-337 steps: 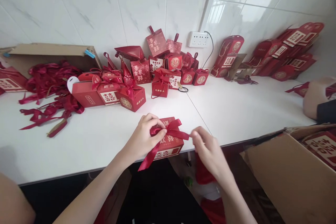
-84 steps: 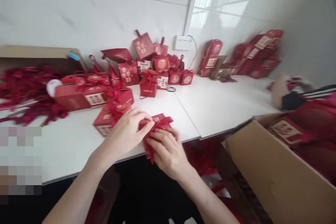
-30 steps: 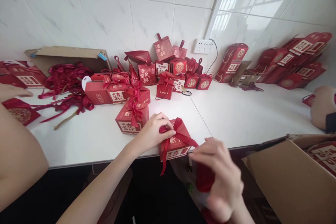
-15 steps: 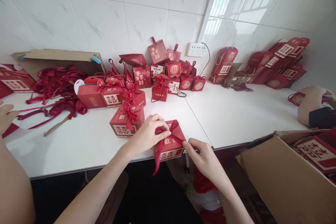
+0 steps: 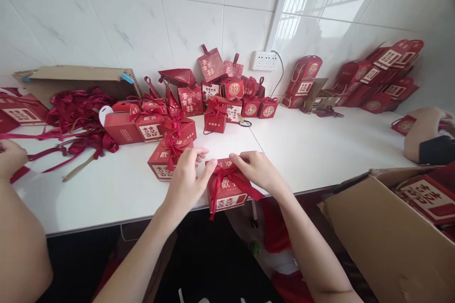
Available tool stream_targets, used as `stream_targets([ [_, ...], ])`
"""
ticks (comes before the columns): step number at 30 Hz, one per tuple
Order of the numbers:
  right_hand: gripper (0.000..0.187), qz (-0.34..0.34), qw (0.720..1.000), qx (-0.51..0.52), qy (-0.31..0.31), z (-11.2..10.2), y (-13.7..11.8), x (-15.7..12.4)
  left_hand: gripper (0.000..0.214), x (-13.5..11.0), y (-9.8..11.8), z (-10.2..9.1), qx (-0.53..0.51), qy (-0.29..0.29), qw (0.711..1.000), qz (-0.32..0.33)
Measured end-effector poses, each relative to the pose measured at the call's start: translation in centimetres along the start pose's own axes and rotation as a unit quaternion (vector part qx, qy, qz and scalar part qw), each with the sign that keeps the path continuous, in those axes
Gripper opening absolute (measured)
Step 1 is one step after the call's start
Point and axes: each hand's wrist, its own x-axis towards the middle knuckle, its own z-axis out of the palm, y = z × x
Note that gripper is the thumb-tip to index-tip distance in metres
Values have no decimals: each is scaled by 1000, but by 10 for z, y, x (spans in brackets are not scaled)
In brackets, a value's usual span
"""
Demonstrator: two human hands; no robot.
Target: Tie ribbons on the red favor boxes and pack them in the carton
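Observation:
A red gift box (image 5: 230, 202) with white and gold lettering sits at the table's front edge, a red ribbon (image 5: 227, 173) tied in a bow over its top. At the box's left side is my left hand (image 5: 192, 175), its thumb and fingers apart and the thumb tip by the bow. My right hand (image 5: 259, 169) holds the bow's right side between thumb and fingers. One ribbon tail hangs down the front left, another sticks out to the right. Just left of my left hand stands a second ribboned box (image 5: 161, 158).
Finished-looking red boxes (image 5: 215, 90) crowd the wall by a power strip (image 5: 263, 61). On the left lie loose ribbons (image 5: 81, 109) and a co-worker's hand (image 5: 12, 158). Right: stacked red boxes (image 5: 380, 78), another person's hand (image 5: 424, 130), and an open carton (image 5: 387, 222) below the table edge.
My left hand has let go of the bow's middle and moved left, its fingers spreading. My right hand has gone from the right ribbon tail up to the bow.

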Motion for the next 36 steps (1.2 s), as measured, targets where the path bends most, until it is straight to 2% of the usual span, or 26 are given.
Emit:
stream_targets([
  [1,47,-5,1000,13,10,3,2,-3,28,-4,2,1,21,5,999,-31],
  [3,41,-5,998,51,39,8,8,-12,28,-10,4,4,44,-26,994,-93],
  [6,37,-4,990,112,83,15,17,-23,31,-13,5,10,10,-72,986,-148],
  [13,35,-42,975,173,130,25,22,-27,31,-23,5,23,-168,-12,968,-187],
  [16,35,-41,973,189,127,25,22,-27,31,-25,3,26,-180,-5,962,-205],
  [20,36,-16,962,240,131,29,26,-29,31,-25,1,26,-167,-11,967,-190],
  [28,42,65,912,391,103,38,33,-25,31,-25,-3,28,-190,-16,963,-189],
  [30,43,70,918,381,84,34,37,-23,32,-24,-5,28,-205,-25,960,-190],
  [32,39,61,940,322,95,25,38,-26,33,-22,-8,28,-218,-38,958,-184],
  [34,28,27,959,221,173,14,32,-33,35,-21,-10,27,-226,-46,957,-177],
  [36,17,-62,960,108,251,5,19,-41,35,-20,-11,26,-230,-49,955,-179],
])
